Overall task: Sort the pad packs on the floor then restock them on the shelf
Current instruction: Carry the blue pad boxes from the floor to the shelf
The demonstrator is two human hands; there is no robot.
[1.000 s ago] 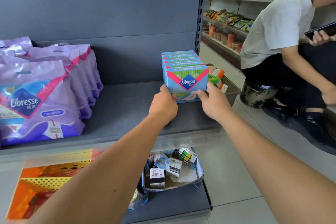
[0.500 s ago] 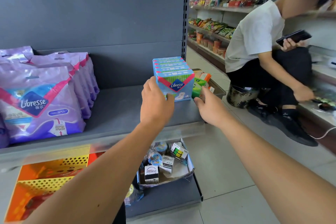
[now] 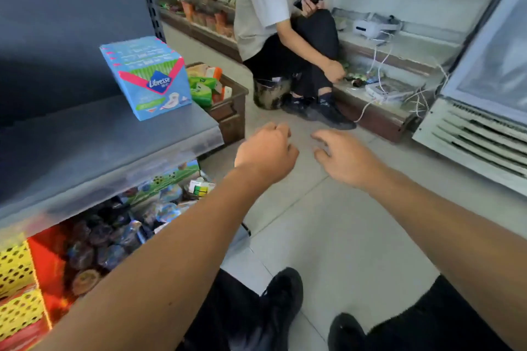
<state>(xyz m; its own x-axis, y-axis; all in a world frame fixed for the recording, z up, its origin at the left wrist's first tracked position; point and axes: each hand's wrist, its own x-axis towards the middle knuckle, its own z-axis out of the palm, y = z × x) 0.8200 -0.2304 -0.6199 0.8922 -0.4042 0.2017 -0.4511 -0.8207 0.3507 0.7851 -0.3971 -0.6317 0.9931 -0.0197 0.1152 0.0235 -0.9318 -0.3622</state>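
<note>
Our left hand (image 3: 266, 155) hangs loosely curled, right hand (image 3: 343, 158) released; blue Libresse pad packs (image 3: 148, 77) stand on the grey metal shelf (image 3: 94, 145).

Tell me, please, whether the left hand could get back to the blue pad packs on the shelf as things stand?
Probably yes. The left hand hangs empty over the floor, off the shelf's corner, and the blue pad packs stand near that front corner with nothing between them.

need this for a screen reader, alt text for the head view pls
Both hands, left hand and right hand, hover empty above the floor, beside a row of blue pad packs standing on the grey shelf.
</note>
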